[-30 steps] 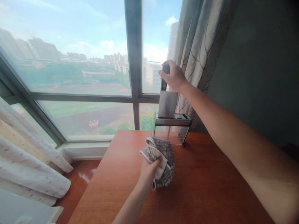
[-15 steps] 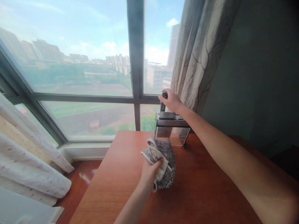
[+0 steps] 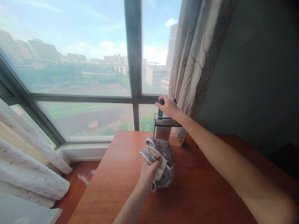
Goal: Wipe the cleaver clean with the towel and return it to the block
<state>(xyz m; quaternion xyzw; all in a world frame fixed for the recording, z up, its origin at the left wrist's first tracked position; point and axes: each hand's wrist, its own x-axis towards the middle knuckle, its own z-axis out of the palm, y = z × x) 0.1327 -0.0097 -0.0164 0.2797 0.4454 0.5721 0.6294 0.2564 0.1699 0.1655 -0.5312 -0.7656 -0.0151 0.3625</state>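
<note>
My right hand (image 3: 168, 107) grips the black handle of a cleaver (image 3: 160, 105), whose blade is sunk into a black-topped clear knife stand (image 3: 172, 133) at the table's far edge. Only the handle shows above the stand; the blade (image 3: 163, 133) shows faintly through the clear wall. My left hand (image 3: 149, 172) clutches a bunched grey and cream cloth (image 3: 162, 159) just above the wooden table (image 3: 201, 193), in front of the stand.
A large window (image 3: 70, 71) with a dark frame runs behind the table. A patterned curtain (image 3: 198, 53) hangs right behind the stand. A white spotted curtain (image 3: 30, 165) drapes at the lower left over the glossy floor (image 3: 79, 180). A dark wall (image 3: 257, 77) stands at right.
My right hand lowered the cleaver from high above the stand down into its slot, so the blade has gone inside. The left hand and cloth stayed put.
</note>
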